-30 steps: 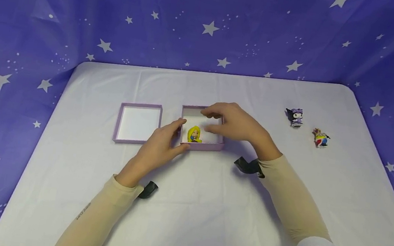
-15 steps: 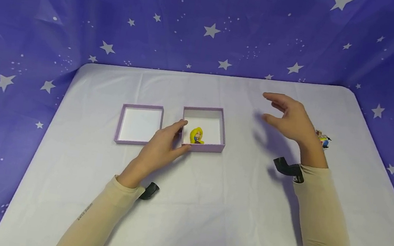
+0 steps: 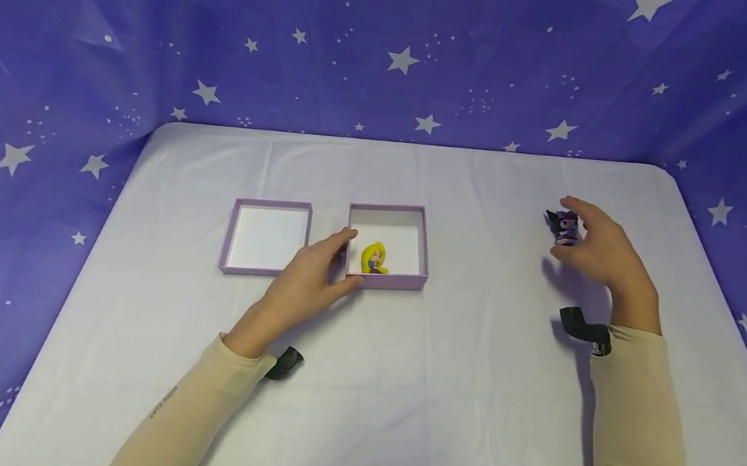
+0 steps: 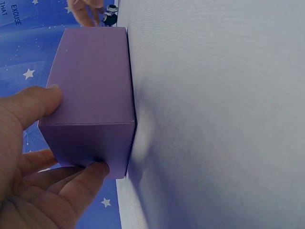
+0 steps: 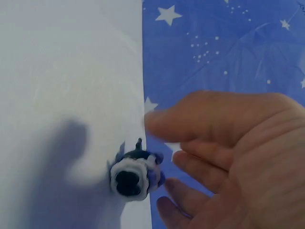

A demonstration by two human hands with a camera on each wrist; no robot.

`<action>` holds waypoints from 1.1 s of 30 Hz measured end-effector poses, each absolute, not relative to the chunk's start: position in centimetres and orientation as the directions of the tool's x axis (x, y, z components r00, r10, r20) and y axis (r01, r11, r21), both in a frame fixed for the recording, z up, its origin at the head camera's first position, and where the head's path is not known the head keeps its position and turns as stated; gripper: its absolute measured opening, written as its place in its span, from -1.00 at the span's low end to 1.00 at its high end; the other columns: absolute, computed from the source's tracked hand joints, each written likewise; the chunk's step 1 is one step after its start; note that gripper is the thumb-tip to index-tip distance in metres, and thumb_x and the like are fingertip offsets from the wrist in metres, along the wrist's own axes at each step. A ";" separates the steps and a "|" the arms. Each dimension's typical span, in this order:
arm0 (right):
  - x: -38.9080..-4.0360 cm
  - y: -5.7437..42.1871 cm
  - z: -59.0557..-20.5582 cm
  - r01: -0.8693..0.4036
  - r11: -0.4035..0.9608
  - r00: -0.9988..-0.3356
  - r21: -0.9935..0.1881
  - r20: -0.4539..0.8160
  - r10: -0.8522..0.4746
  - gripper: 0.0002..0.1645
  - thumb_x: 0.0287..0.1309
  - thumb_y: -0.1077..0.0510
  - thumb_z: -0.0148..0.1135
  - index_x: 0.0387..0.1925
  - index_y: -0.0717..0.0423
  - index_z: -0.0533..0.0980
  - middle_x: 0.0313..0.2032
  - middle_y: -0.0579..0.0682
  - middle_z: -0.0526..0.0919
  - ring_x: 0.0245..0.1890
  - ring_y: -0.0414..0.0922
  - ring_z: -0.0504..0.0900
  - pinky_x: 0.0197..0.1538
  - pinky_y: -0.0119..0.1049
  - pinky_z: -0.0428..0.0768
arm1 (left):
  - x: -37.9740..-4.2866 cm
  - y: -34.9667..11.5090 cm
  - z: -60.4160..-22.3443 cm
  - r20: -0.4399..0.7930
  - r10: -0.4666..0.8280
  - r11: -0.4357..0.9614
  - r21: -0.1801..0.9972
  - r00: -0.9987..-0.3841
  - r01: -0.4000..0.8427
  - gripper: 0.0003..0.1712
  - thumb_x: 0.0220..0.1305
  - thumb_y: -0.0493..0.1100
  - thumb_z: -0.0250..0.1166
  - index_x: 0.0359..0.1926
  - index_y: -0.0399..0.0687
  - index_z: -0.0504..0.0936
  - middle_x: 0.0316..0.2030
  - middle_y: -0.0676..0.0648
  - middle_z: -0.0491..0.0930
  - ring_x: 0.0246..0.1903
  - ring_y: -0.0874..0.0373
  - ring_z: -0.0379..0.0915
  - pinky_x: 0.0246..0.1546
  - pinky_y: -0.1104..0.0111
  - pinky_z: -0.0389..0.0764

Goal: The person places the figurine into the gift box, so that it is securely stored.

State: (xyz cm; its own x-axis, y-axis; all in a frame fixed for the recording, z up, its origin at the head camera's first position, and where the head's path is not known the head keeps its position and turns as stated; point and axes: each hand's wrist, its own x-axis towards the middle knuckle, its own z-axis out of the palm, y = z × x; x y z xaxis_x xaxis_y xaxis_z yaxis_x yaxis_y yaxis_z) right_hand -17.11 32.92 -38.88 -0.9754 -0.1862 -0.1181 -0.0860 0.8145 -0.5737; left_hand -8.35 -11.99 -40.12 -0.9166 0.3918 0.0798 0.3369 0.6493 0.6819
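The white table (image 3: 464, 402) left us open room between the left hand (image 3: 303, 283) and the right hand (image 3: 601, 251), its back and right edges lying past the latter. In the last second the right hand had swung out, fingers parted, gripping nothing; we judged it a fresh reach. The left held the purple box (image 3: 395, 281) by its near-left corner. Inside sat a yellow-haired figurine (image 3: 373, 258); a dark figurine (image 3: 566, 227) was between the right thumb and fingers.
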 end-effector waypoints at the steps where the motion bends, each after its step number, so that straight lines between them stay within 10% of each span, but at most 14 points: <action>1: -17.2 33.0 -39.0 -0.088 0.825 -0.972 -0.558 -0.133 -0.194 -0.02 0.00 0.29 0.35 0.45 0.18 0.14 0.43 0.27 0.12 0.34 0.37 0.13 0.31 0.28 0.11 | -8.3 -12.0 -40.1 0.079 0.391 0.650 0.682 -0.917 0.336 -0.17 0.21 -0.05 0.41 0.39 -0.25 0.25 0.24 -0.28 0.44 0.21 -0.04 0.39 0.22 0.19 0.40; 14: -17.5 33.3 -39.4 -0.124 0.871 -0.974 -0.476 -0.110 -0.198 -0.25 -0.01 0.50 0.06 0.32 0.32 0.29 0.30 0.40 0.25 0.33 0.37 0.14 0.35 0.24 0.08 | -8.4 -12.0 -40.2 0.087 0.394 0.650 0.677 -0.915 0.344 -0.16 0.21 -0.04 0.41 0.40 -0.23 0.25 0.25 -0.24 0.44 0.20 -0.01 0.40 0.21 0.21 0.41; 33: -18.6 32.2 -40.0 -0.216 0.853 -0.967 -0.476 -0.015 -0.254 -0.28 0.05 0.26 0.29 0.30 0.23 0.36 0.25 0.32 0.39 0.25 0.32 0.30 0.29 0.23 0.22 | -8.4 -12.2 -40.4 0.077 0.397 0.652 0.677 -0.914 0.341 -0.15 0.23 -0.02 0.39 0.41 -0.24 0.23 0.29 -0.23 0.39 0.27 -0.02 0.33 0.26 0.21 0.35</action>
State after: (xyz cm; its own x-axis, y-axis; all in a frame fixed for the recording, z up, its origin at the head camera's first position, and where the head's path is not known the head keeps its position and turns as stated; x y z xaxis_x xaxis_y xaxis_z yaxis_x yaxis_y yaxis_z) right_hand -18.58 32.16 -39.96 -0.9671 -0.2539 -0.0153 -0.2163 0.8526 -0.4757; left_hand -8.35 -12.24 -40.38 -0.9144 0.3974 0.0774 0.3407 0.6519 0.6774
